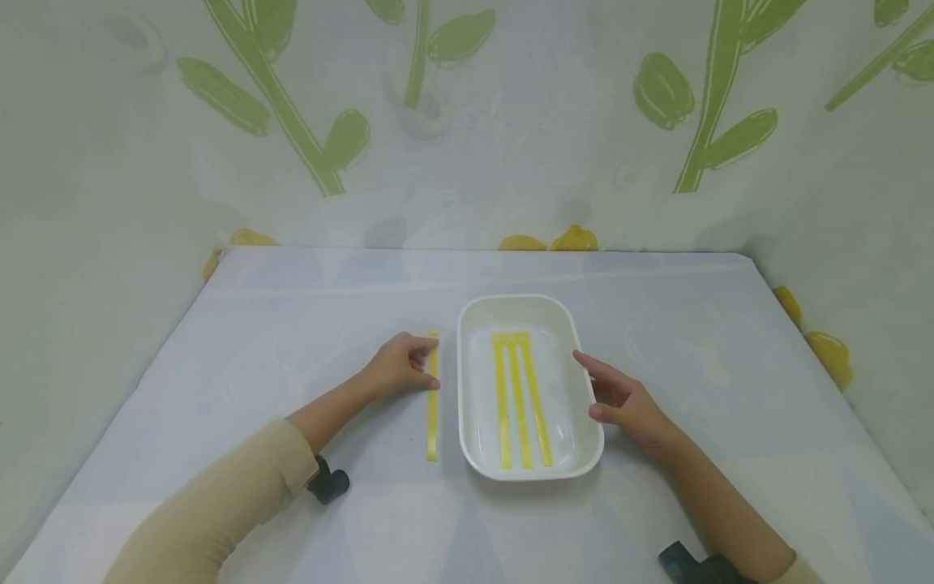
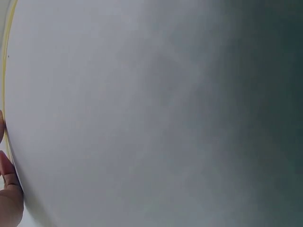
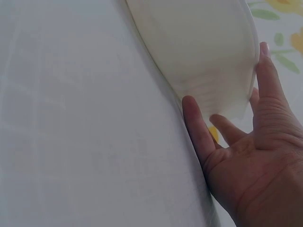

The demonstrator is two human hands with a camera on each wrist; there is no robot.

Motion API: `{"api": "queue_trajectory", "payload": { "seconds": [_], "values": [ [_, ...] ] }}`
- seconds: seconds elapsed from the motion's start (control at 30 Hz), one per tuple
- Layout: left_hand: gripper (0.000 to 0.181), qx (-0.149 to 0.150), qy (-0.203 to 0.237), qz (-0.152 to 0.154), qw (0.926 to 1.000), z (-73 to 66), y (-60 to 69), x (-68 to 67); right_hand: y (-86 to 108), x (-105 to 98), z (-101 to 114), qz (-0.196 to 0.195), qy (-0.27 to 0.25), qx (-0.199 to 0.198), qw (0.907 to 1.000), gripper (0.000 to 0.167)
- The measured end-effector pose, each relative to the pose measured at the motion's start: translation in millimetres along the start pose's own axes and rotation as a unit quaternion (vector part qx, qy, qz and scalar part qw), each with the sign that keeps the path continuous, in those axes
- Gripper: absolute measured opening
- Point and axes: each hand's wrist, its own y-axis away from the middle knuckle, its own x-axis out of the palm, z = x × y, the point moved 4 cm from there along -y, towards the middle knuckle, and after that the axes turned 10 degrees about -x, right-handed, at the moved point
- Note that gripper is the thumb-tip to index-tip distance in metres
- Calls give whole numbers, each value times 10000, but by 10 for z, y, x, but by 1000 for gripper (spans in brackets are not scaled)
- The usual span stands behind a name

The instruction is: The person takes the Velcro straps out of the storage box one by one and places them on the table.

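Note:
A narrow yellow strip (image 1: 432, 430) lies lengthwise on the table, just left of a white rectangular tray (image 1: 563, 357). My left hand (image 1: 397, 365) reaches over this strip; its thumb and index fingertips rest at the strip, spaced apart along its length. In the left wrist view, only a thin edge of the strip (image 2: 4, 61) and part of the hand show at the left border. Three similar yellow strips (image 1: 519, 405) lie inside the tray, close together at their far ends. My right hand (image 1: 636, 410) touches the tray's right side with extended fingers, its thumb lower down.
A pale patterned cloth covers the table (image 1: 328, 300). Behind and beside it hangs a white fabric wall (image 1: 511, 162) with green leaf prints. Dark wrist devices (image 1: 330, 483) sit at both forearms.

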Motion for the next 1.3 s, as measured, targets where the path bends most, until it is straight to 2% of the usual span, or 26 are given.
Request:
{"api": "queue_trajectory", "payload": {
  "seconds": [0.13,0.37,0.57,0.67,0.9,1.13,1.3],
  "values": [
    [71,-192,100,99,9997,15,-23,-15,-3,2,1,15,-17,-26,10000,67],
    [67,-597,661,250,9957,10,-62,-82,-5,8,-12,27,-2,-80,10000,67],
    [67,-464,1178,480,9908,-120,-95,-172,-14,12,-10,24,-29,-76,10000,67],
    [67,-361,1220,535,9904,-211,-147,-221,-13,8,-5,-11,21,11,10000,67],
    [65,-474,1055,401,9925,-498,-287,-320,-6,4,9,-39,63,102,9999,67],
    [61,-175,1202,325,9921,-819,-350,-391,-8,11,-3,-32,-9,151,9999,67],
    [57,120,1269,573,9902,-1094,-379,-421,-5,3,-4,-21,-64,118,9999,67]
  ]
}}
